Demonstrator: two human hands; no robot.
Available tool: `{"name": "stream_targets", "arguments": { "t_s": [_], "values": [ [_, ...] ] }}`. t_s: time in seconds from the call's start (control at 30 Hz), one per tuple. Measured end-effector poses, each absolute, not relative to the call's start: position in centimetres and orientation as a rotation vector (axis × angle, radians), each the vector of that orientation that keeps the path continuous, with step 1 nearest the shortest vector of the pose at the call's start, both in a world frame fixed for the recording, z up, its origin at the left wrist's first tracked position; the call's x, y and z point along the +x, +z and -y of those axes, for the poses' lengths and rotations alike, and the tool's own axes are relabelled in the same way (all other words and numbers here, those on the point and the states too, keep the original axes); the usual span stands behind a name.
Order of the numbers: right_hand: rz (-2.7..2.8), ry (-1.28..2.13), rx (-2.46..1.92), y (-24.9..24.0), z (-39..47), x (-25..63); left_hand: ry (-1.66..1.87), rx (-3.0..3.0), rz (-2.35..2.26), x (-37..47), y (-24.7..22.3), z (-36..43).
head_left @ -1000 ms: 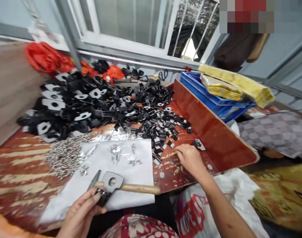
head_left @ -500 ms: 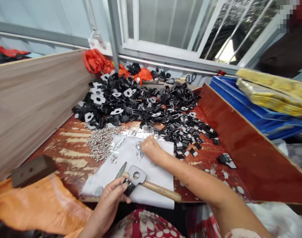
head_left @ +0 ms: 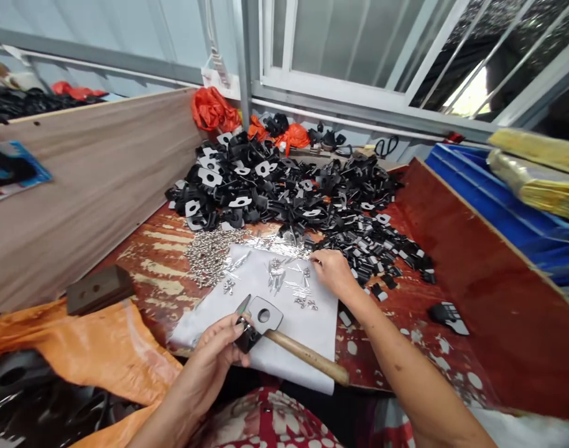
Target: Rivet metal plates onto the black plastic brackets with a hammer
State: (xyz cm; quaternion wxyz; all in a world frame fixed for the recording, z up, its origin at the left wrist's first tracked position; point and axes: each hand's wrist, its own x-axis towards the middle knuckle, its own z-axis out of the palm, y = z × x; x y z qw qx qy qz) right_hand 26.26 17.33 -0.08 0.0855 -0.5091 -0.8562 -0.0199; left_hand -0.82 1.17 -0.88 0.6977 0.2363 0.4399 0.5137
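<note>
Orange plastic (head_left: 151, 361) spreads left of the left hand (head_left: 219, 345), glossy dark material (head_left: 55, 404) lying against it; I cannot tell whether it is a bag. The left hand pinches a black part (head_left: 249, 338) between thumb and fingers, its grey holed plate (head_left: 274, 320) turned to the camera, over a wooden handle (head_left: 307, 356) that slants rightward across a white sheet (head_left: 321, 323). The right hand (head_left: 336, 274) is farther out, at the sheet's far right edge, fingers bent together near fine metal pins (head_left: 297, 288) — whether they grip one is too small to tell. Judging by this pose, the step in hand is picking out a pin while the left hand steadies the part; the move calls for a light, exact fingertip pinch. Silver pieces (head_left: 208, 256) are heaped on the tabletop (head_left: 151, 292) beyond the left hand, and small black clips (head_left: 369, 250) lie just beyond the right. Farther out, a broad pile of black parts (head_left: 270, 186) faces both hands. Past the right hand, behind a red side board (head_left: 480, 255), stands a blue crate (head_left: 471, 183); yellow bundles (head_left: 540, 186) rest over its top — what lies deeper is hidden. At the pile's far left sits a red-orange bag (head_left: 214, 109), contents unseen.
</note>
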Motion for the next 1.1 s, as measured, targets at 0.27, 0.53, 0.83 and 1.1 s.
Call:
{"name": "stream_targets", "arguments": {
  "t_s": [0.27,0.53,0.83,1.1],
  "values": [
    [2.776,-0.043,-1.292,-0.1,-16.7,21.2,1.104,0.514,-1.009,-0.5,-1.3,-0.9],
    [2.696,-0.028,-1.304,-0.5,-19.5,20.7,1.146,0.504,-0.928,-0.9,0.2,-0.9],
    [2.152,0.227,-1.245,2.7,-12.4,22.6,1.243,0.328,-0.903,0.0,0.7,-1.9],
    [1.885,0.546,-0.926,4.4,-4.6,16.6,1.266,0.321,-0.851,1.4,0.8,-2.0]
  ]
}}
